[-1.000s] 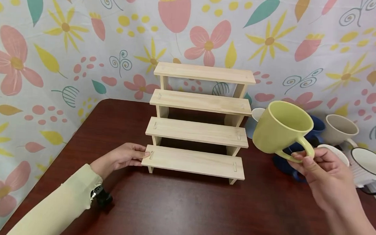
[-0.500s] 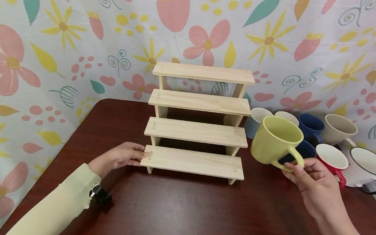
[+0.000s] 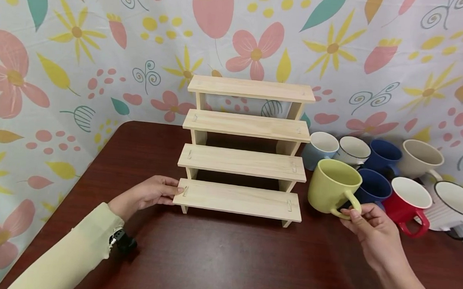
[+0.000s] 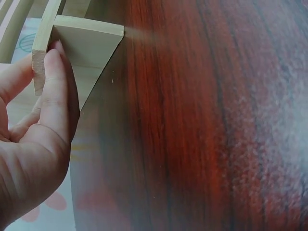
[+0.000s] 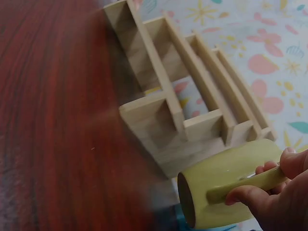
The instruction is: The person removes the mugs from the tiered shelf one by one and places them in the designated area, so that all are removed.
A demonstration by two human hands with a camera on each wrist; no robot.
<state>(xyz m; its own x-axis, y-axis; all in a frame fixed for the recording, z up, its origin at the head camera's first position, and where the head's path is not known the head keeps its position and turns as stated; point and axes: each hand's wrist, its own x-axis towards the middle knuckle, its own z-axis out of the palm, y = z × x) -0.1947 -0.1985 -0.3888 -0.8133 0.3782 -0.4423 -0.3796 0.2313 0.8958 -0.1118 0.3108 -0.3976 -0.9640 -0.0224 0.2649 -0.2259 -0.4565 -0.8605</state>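
Observation:
A wooden four-step display stand [image 3: 237, 199] stands on the dark table, its shelves rising toward the back. My left hand [image 3: 151, 193] pinches the left end of its lowest shelf; in the left wrist view the fingers [image 4: 55, 91] curl around the board's end. With my right hand [image 3: 380, 239] I grip the handle of a yellow-green mug [image 3: 330, 192], held upright just right of the stand. The right wrist view has the mug [image 5: 226, 178] near the stand's side, thumb and fingers around its handle. Whether its base touches the table, I cannot tell.
Several mugs cluster at the right: light blue [image 3: 311, 157], white with a dark rim [image 3: 349, 155], blue [image 3: 382, 157], navy [image 3: 371, 191], beige [image 3: 415, 161], red [image 3: 403, 208] and ribbed white [image 3: 447, 214]. A floral cloth [image 3: 103, 61] hangs behind the table [image 3: 219, 256].
My right hand has brought the yellow-green mug down and left toward the table beside the stand, uncovering the mugs behind it. The left hand stays on the lowest shelf.

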